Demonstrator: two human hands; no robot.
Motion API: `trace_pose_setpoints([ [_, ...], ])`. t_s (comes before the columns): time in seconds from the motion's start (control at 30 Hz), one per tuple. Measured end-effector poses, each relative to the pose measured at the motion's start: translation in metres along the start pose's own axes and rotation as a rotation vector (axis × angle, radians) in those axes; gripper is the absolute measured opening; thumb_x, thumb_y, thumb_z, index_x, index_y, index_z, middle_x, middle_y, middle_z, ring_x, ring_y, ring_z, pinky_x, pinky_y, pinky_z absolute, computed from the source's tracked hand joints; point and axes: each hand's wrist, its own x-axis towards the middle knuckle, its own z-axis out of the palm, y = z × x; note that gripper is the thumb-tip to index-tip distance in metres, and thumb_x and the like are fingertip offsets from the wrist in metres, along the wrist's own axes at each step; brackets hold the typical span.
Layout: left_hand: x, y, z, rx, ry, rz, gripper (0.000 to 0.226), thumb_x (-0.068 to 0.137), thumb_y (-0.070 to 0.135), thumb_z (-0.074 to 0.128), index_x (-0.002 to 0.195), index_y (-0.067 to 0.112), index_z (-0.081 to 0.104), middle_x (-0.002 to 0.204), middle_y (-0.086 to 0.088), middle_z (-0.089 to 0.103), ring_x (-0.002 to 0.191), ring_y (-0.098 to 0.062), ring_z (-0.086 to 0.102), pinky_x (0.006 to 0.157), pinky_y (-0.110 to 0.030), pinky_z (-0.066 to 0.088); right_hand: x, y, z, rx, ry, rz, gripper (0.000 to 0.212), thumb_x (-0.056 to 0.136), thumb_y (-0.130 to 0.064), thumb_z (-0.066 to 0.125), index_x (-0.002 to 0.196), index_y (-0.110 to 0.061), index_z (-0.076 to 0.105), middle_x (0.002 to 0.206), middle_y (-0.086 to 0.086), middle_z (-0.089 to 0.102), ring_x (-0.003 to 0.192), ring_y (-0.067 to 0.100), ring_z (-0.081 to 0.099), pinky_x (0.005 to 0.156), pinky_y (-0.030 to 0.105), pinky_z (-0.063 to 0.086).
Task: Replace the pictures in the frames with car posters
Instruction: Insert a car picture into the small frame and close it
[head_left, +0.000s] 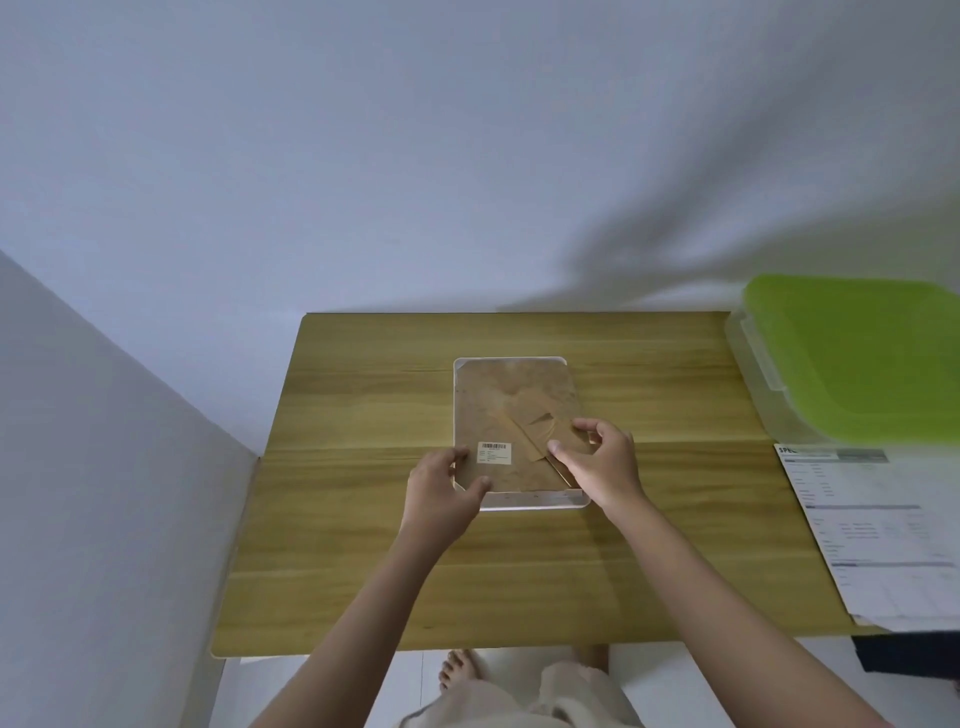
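Observation:
A white picture frame (524, 500) lies face down in the middle of the wooden table (363, 571). Its brown backing board (498, 395) faces up, with a barcode label (494, 452) and a folded stand flap (535, 426). My left hand (441, 488) holds the frame's near left corner, thumb on the backing. My right hand (605, 462) rests at the frame's near right edge, thumb and fingers pinching at the backing board by the flap. No car poster shows.
A clear plastic box with a green lid (862, 358) stands at the table's right, far side. A printed white sheet (872, 535) lies at the right edge. A white wall runs behind and to the left.

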Motion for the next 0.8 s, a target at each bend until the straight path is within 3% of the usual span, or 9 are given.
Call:
trace_pose_setpoints([
  [0.27,0.01,-0.011,0.005,0.001,-0.014,-0.032,0.046,0.077,0.017,0.071,0.121,0.009,0.057,0.12,-0.007,0.051,0.089,-0.01,0.055,0.079,-0.018,0.041,0.002,0.004,0.002,-0.057,-0.047,-0.012,0.045,0.077,-0.026,0.074,0.117,-0.017,0.057,0.117,-0.001,0.04,0.099,0.008,0.047,0.09,0.017,0.034],
  [0.4,0.013,-0.02,0.008,0.038,-0.024,-0.044,0.04,0.078,0.017,0.069,0.116,0.009,0.06,0.118,-0.004,0.054,0.089,-0.01,0.057,0.077,-0.019,0.041,0.003,0.012,0.004,-0.053,-0.041,-0.029,0.04,0.077,-0.02,0.075,0.113,-0.013,0.061,0.113,-0.002,0.044,0.101,0.01,0.052,0.072,0.005,0.04],
  [0.53,0.017,-0.025,0.009,0.041,0.001,-0.067,0.033,0.078,0.015,0.067,0.111,0.011,0.064,0.112,0.001,0.058,0.087,-0.01,0.057,0.075,-0.02,0.041,0.005,0.021,0.002,-0.097,-0.048,-0.08,0.036,0.077,-0.015,0.074,0.111,-0.012,0.064,0.11,-0.004,0.049,0.1,0.016,0.056,0.084,0.022,0.045],
  [0.67,0.022,-0.028,0.008,0.021,0.018,-0.076,0.025,0.079,0.011,0.066,0.103,0.012,0.068,0.107,0.003,0.06,0.081,-0.01,0.059,0.07,-0.018,0.041,0.007,0.027,-0.003,-0.11,-0.078,-0.121,0.035,0.079,-0.012,0.072,0.113,-0.013,0.063,0.111,-0.001,0.049,0.09,0.016,0.056,0.062,0.007,0.043],
  [0.8,0.025,-0.03,0.009,-0.01,0.01,-0.086,0.025,0.076,0.005,0.069,0.1,0.013,0.07,0.101,0.004,0.059,0.073,-0.011,0.06,0.069,-0.02,0.047,0.008,0.035,-0.003,-0.115,-0.1,-0.136,0.036,0.079,-0.017,0.072,0.114,-0.021,0.063,0.112,-0.001,0.047,0.086,0.014,0.058,0.073,0.015,0.042],
])
